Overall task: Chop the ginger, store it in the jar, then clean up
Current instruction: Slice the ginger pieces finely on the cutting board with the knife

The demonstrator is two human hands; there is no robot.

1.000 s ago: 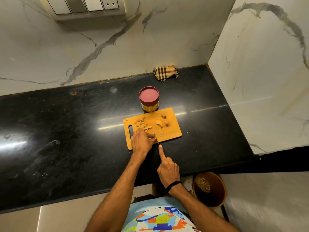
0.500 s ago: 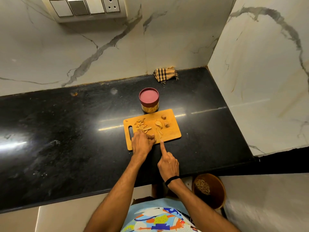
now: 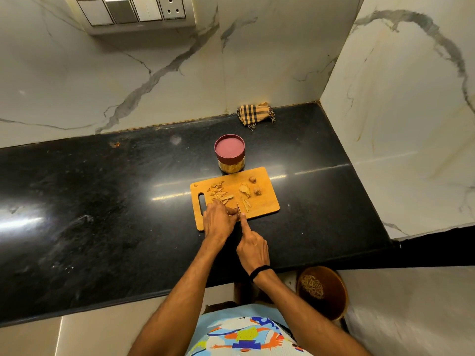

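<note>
The knife [image 3: 239, 208] points to 12 o'clock, its long axis running 6 to 12, over the near part of the board [image 3: 262, 204]. The right hand [image 3: 253, 249] grips its handle, with the index finger straight along the blade. The left hand [image 3: 218, 220], at the blade's 9 o'clock, curls down on ginger [image 3: 218, 192]; cut pieces lie toward 12. The board's long axis runs 9 to 3. The closed jar [image 3: 230, 156] stands just beside its 12 o'clock edge. The counter [image 3: 102, 201] is wide toward 9 o'clock.

**Black stone surface [image 3: 102, 201] in a marble corner**

Carries a wooden cutting board [image 3: 264, 201] toward the front, handle slot to the left. Just behind its far edge, a lidded jar [image 3: 230, 156], upright. Far back against the wall, a crumpled checked cloth [image 3: 253, 113].
</note>
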